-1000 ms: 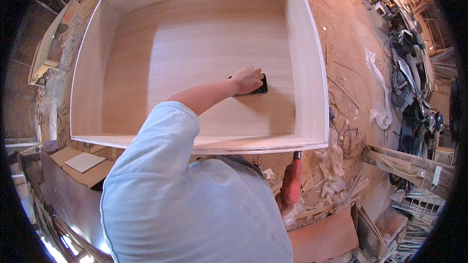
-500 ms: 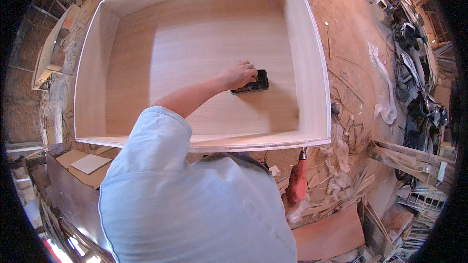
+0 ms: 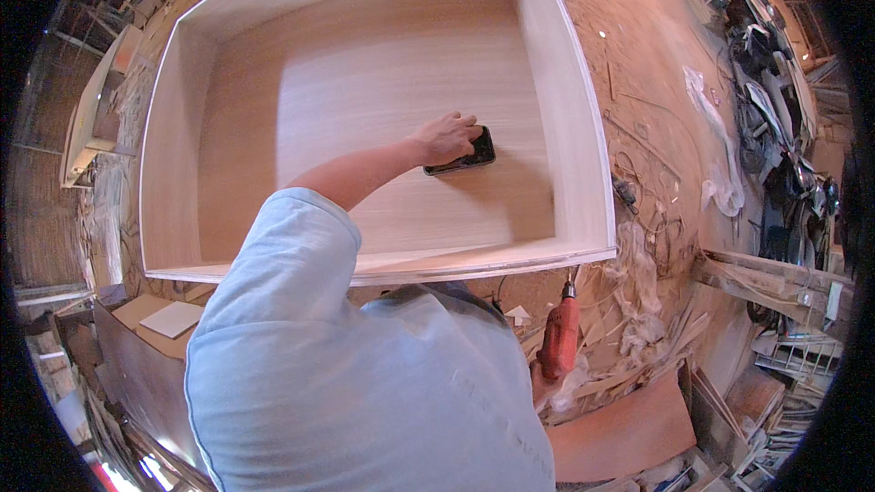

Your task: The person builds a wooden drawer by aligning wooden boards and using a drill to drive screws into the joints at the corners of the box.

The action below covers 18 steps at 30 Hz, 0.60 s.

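A large pale wood-grain box, open at the top, lies in front of me. Inside it, toward the right, sits a small black rectangular tray; what it holds is too small to make out. My left hand reaches over the tray's left part, fingers bent and somewhat apart at its far edge. No object shows between them. Low by my right side, my right hand grips a red power drill, mostly hidden behind my shirt. The drill's bit points up toward the box's near edge.
Clear plastic wrap and wood scraps litter the dusty floor right of the box. A wooden beam juts in from the right. At the lower left stands an open carton; a brown board lies at lower right.
My left hand's fingers have drawn slightly up and left off the middle of the tray. The drill remains in my right hand, and the whole view has shifted a little.
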{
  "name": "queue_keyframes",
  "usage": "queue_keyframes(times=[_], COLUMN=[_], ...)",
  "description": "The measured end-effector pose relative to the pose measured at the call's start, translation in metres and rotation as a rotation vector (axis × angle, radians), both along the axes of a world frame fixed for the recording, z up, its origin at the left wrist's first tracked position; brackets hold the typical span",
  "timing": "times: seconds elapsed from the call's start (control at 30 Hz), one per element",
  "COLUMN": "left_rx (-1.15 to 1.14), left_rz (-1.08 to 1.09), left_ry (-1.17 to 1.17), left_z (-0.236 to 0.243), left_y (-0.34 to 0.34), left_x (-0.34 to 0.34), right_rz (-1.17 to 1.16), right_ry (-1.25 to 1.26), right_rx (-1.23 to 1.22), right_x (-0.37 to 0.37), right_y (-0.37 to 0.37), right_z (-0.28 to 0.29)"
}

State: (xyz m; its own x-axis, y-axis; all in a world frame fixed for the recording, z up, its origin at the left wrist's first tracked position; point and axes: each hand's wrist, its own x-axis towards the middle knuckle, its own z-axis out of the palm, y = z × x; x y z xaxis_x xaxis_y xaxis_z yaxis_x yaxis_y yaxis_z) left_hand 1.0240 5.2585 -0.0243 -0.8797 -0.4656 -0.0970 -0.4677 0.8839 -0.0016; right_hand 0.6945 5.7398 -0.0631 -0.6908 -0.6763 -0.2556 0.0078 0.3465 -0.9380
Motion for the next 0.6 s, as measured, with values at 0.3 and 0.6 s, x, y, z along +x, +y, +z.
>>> queue_keyframes(times=[0.3,0.6], left_rx=[-0.025,0.463], left_rz=[-0.188,0.452], left_ry=[-0.156,0.454], left_z=[0.006,0.011], left_y=[-0.007,0.020], left_x=[-0.019,-0.007], right_rz=[-0.072,-0.079], right_ry=[0.035,0.058], right_rx=[-0.032,-0.096], right_x=[0.009,0.010], right_y=[0.033,0.048], right_z=[-0.008,-0.018])
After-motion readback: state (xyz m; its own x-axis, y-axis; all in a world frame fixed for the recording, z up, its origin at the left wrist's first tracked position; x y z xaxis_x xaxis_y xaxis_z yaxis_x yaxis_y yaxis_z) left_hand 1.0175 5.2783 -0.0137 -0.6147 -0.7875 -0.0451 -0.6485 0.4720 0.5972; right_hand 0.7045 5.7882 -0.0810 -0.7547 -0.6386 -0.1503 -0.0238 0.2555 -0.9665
